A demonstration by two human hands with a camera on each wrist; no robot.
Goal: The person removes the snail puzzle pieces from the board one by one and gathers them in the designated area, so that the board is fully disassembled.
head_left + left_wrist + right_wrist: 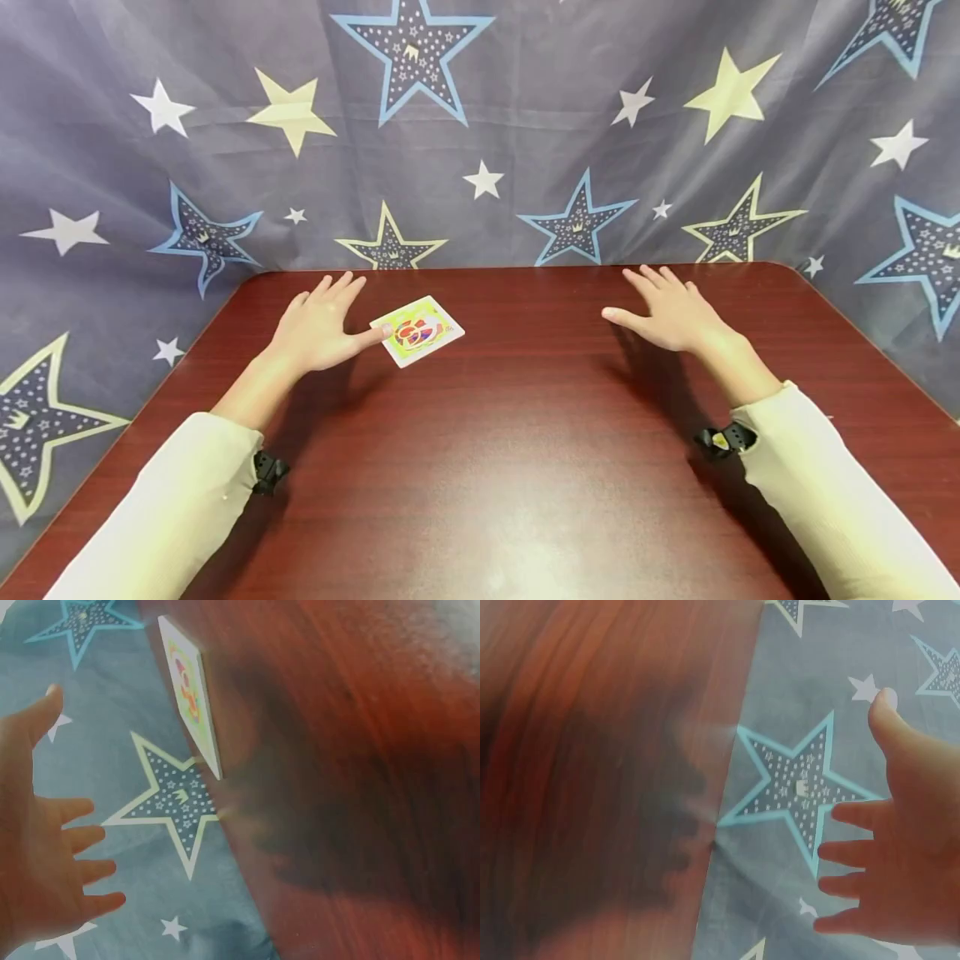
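A thin square picture board (pixel 423 332), white-edged with a yellow, red and purple print, lies flat on the dark red wooden table (pixel 480 433), left of centre. My left hand (pixel 315 327) hovers just to its left, fingers spread. In the head view the left thumb overlaps the board's near-left edge, but the left wrist view shows the hand (pixel 45 862) apart from the board (pixel 189 686). Over the table's right half, my right hand (pixel 671 315) is held up with straight fingers and a raised thumb. Nothing is in either hand.
A grey curtain (pixel 480 125) printed with blue, yellow and white stars hangs behind the table and along its sides. The table's far edge runs just past the fingertips. Both wrists wear dark straps (pixel 268 472) below cream sleeves (pixel 161 500).
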